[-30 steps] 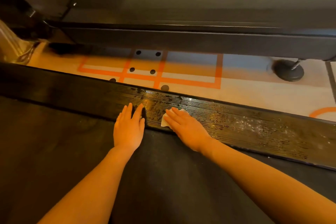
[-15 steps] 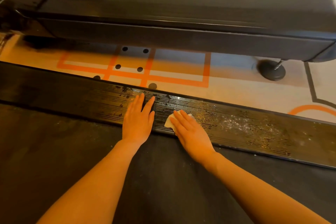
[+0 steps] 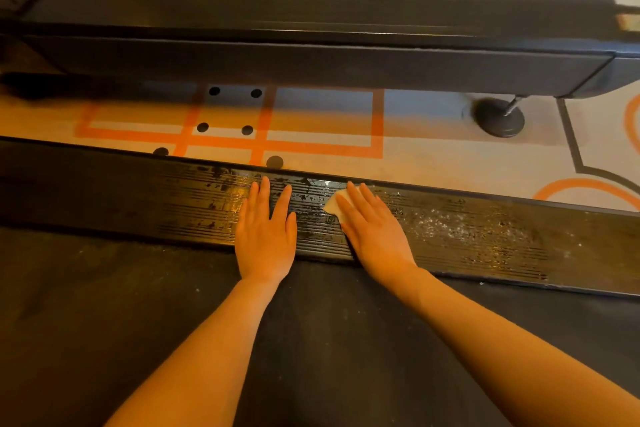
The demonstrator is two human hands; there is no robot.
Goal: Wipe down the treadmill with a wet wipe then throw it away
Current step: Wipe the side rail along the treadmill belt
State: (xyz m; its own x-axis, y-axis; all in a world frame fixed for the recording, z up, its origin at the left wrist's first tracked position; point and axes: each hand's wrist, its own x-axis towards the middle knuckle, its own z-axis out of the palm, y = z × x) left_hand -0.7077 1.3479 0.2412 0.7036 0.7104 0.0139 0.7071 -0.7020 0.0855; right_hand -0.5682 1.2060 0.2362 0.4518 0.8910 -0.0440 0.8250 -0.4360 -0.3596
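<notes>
Belt (image 3: 104,322), far left and foreground: matt black, slightly grainy, flecked with pale specks. Beside it runs the treadmill side rail (image 3: 194,204), a long flat strip of glossy black plastic with fine lengthwise ribs; this left stretch shows wet sheen in patches.

Left hand (image 3: 265,236): flat on the rail, fingers straight and spread, grasping nothing; judged to be bracing only.

Wet wipe (image 3: 333,206): small, pale, crumpled, pinned to the rail under the right hand (image 3: 377,236), whose straight fingers press it down rather than curl round it.

Right of the hands the rail carries whitish dusty speckling, so wiping looks incomplete. Recommendation: stroke along the ribs, not across, with even palm pressure, so the grooves are cleared; refold the wipe to a clean face.

Beyond the rail: pale floor (image 3: 450,163) with orange lines
</notes>
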